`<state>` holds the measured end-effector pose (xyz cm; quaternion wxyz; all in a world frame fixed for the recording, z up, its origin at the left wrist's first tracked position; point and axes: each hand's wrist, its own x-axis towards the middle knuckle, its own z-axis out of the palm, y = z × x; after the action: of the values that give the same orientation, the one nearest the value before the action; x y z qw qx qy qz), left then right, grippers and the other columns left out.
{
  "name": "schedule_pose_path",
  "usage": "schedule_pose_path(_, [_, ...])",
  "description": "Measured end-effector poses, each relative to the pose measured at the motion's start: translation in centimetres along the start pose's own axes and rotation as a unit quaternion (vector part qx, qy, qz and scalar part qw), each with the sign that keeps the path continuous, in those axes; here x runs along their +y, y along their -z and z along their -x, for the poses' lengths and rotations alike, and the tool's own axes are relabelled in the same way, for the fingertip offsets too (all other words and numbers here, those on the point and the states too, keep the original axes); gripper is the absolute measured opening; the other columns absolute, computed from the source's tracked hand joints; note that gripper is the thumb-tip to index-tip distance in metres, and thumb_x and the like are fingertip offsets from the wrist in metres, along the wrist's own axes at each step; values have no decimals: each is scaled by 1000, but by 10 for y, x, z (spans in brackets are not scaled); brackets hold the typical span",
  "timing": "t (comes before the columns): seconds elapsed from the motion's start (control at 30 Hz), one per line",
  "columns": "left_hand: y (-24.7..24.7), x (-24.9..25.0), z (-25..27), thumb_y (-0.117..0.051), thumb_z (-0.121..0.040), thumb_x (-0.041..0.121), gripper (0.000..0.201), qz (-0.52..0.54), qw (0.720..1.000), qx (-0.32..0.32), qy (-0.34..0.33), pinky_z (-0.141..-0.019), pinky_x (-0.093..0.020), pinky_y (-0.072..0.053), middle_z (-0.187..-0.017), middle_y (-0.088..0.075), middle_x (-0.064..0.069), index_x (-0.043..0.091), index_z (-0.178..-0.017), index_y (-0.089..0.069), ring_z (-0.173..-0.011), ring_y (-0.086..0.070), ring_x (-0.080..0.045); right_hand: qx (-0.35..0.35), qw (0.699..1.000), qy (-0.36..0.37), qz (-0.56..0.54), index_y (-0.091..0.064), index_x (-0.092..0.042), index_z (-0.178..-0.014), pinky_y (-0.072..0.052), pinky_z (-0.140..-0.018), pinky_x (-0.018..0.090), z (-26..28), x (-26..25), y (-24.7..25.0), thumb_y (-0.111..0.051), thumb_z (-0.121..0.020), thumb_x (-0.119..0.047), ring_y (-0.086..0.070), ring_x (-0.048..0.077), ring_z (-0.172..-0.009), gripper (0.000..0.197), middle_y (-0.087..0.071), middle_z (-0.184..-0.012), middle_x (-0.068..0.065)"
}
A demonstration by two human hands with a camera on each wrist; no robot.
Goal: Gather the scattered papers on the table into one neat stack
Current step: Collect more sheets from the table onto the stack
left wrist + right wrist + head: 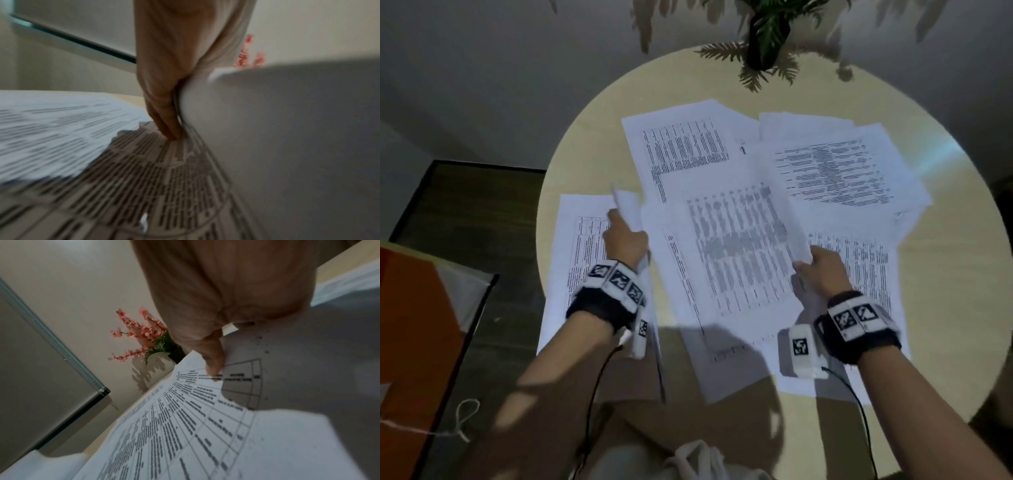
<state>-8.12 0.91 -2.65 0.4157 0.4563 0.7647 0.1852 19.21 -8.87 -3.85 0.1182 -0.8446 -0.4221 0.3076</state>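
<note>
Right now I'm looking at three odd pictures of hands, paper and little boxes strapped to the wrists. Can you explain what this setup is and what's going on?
There is no machine here: a person is working with bare hands. The wide picture comes from a camera worn on the head, looking down. The other two come from small white cameras strapped on beside the marked wristbands, each looking along its own hand. On the round table lie printed papers, overlapping and askew, with a potted plant at the far edge. The left hand grips a lifted sheet, stood almost on edge. The right hand pinches the edge of the large middle sheet.
</note>
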Motion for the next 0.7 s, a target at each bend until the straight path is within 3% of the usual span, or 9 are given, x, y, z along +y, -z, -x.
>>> schedule_pose_path(0.1, [4,-12,1,-35,-89,0,46,66,997,26,22,-82,-33,-39,-134,-48,-23,2,-135,-33,-118,-51,-36,-2,999,13,-52,-57,0,-93,-34,-50,21,21,-2,-21,-59,-85,-8,-52,25,-76,11,-59,-88,20])
schedule_pose_path(0.17, [-1,-17,4,-33,-88,0,46,100,994,38,26,-82,-32,-38,-133,-50,-21,3,-134,-36,-117,-52,-35,-20,994,-9,-111,-46,-8,-109,-31,-49,21,30,-13,-38,-62,-85,-12,-48,21,-69,28,-55,-96,16])
schedule_pose_path(0.27, [-7,-16,11,-32,-90,2,45,104,993,58,24,-81,-30,-37,-134,-50,-20,4,-135,-36,-118,-51,-35,-81,971,-56,-219,-38,-15,-119,-46,-56,28,35,-29,-50,-64,-84,-16,-52,21,-64,44,-56,-88,10])
schedule_pose_path(0.37, [-11,-11,18,-33,-93,4,43,72,996,48,15,-81,-32,-39,-134,-47,-24,3,-135,-34,-117,-50,-38,-87,973,-53,-206,-55,-2,-102,-48,-54,29,34,-32,-38,-61,-86,-12,-53,20,-59,20,-55,-73,7])
schedule_pose_path(0.43, [-16,-9,21,-35,-92,4,42,29,999,23,-16,-70,-32,-41,-130,-49,-27,2,-134,-32,-100,-54,-38,-40,969,-68,-232,-56,-3,-86,-46,-43,23,32,-23,-15,-58,-88,-8,-50,18,-51,5,-52,-63,5])
schedule_pose_path(0.5, [-25,-6,26,-41,-91,2,44,-16,998,-12,-62,-58,-30,-41,-125,-53,-27,3,-133,-30,-79,-54,-30,11,962,-91,-255,-56,-4,-85,-47,-41,20,28,-1,12,-57,-89,-5,-52,20,-53,4,-54,-64,6])
schedule_pose_path(0.6, [-48,-2,34,-51,-87,6,52,-45,991,-24,-124,-79,-36,-46,-131,-46,-22,0,-135,-31,-104,-54,-34,76,972,-164,-151,-63,-3,-103,-52,-82,33,15,50,41,-62,-84,-14,-60,33,-94,22,-63,-99,18])
schedule_pose_path(0.63, [-57,0,39,-52,-87,8,54,-55,989,-20,-138,-92,-39,-45,-135,-41,-21,0,-136,-31,-117,-49,-36,94,971,-194,-105,-64,-6,-97,-48,-91,41,14,64,47,-64,-80,-19,-56,38,-105,21,-61,-109,21])
schedule_pose_path(0.7, [-77,6,52,-52,-88,13,53,-93,981,-23,-168,-107,-42,-37,-139,-35,-19,0,-136,-34,-129,-40,-34,102,966,-233,-39,-57,-12,-73,-47,-91,48,13,87,50,-67,-74,-25,-52,42,-107,16,-58,-114,23])
